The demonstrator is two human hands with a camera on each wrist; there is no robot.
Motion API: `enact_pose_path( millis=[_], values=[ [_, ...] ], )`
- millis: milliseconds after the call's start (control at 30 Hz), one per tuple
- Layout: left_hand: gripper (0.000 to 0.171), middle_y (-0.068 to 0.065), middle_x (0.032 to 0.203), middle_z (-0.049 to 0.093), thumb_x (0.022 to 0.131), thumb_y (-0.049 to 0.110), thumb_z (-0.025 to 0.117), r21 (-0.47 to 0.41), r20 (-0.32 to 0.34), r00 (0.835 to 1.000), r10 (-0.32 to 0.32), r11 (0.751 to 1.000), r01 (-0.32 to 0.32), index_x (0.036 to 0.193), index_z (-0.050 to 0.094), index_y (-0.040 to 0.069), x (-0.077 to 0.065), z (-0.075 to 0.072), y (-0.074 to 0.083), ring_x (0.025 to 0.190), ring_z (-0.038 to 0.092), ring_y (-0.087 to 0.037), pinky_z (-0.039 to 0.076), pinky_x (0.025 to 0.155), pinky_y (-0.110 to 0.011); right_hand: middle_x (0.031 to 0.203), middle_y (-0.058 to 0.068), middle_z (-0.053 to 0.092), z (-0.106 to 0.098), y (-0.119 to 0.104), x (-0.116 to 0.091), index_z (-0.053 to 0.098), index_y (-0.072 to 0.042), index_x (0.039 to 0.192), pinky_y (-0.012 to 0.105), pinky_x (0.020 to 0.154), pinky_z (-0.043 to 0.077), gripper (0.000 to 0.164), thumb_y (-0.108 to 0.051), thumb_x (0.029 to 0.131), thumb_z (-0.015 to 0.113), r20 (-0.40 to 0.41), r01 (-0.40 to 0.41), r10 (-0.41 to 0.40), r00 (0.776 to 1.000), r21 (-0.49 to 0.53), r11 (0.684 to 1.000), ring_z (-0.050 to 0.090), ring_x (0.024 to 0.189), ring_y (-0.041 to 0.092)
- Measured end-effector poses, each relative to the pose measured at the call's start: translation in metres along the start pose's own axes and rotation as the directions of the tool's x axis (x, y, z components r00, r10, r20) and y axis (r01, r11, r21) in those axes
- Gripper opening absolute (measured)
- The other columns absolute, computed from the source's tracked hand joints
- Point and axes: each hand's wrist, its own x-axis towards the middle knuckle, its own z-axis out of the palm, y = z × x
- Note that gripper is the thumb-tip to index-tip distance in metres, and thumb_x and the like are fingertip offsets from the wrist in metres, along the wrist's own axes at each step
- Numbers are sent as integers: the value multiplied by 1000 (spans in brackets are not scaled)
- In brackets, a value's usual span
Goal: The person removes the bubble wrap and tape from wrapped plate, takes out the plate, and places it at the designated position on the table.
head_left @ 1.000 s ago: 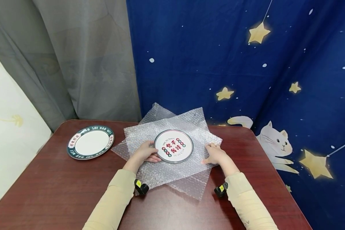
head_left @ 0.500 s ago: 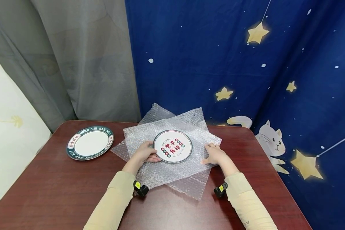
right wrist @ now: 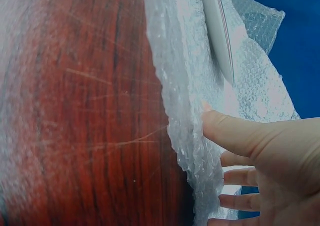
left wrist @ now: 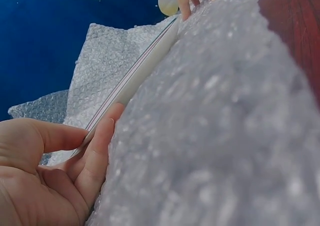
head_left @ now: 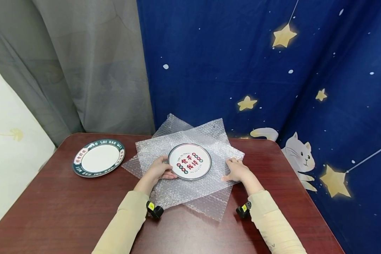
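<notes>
A round white plate [head_left: 189, 161] with red lettering and a dark rim lies on the upper of two overlapping sheets of bubble wrap [head_left: 165, 197]. My left hand [head_left: 158, 169] pinches its left edge, thumb above and fingers underneath, as the left wrist view shows close up. There the plate [left wrist: 145, 68] appears nearly edge-on. To the right of the plate and apart from it, my right hand [head_left: 238, 171] rests on the bubble wrap with thumb and fingers spread. In the right wrist view its thumb [right wrist: 232, 133] touches the wrap; some fingertips are hard to make out.
An oval white plate [head_left: 100, 157] with a green lettered rim sits at the table's back left. Grey [head_left: 104, 70] and blue star-patterned curtains [head_left: 209, 70] hang behind the dark red wooden table [head_left: 66, 211].
</notes>
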Motion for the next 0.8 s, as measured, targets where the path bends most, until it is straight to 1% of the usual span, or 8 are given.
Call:
enact_pose_path(
  millis=[367,467,667,800],
  values=[
    [54,-21,72,65,93,-7,48,-24,-6,1000,20,1000,-20,143,29,1,-7,-2,0,57,68,-27,58,58,-34,145,27,33,0,0,0,37,5,143,63,98,34,87,-38,80,77,-2,4,-4,1000,-1,1000,26,133,48],
    [54,-21,74,65,93,-6,48,-28,-7,1000,27,999,-28,143,28,1,-8,-4,-1,57,68,-27,58,58,-34,145,27,32,1,1,0,36,4,144,62,99,34,87,-38,80,77,0,1,-1,1000,-2,1000,26,133,48],
    [58,-20,74,66,93,-5,49,-55,-21,999,26,998,-27,146,26,4,-9,-10,-4,56,68,-26,58,59,-33,146,27,32,2,1,1,36,4,144,62,99,34,87,-39,81,76,-4,6,-6,1000,-8,1000,26,133,48],
    [58,-19,71,66,93,-6,47,-69,-10,999,35,997,-35,145,24,1,-9,-14,-3,55,68,-25,57,58,-32,146,27,32,1,1,1,36,4,144,62,99,33,87,-39,81,76,-2,8,-8,1000,-11,1000,25,134,48]
  ],
)
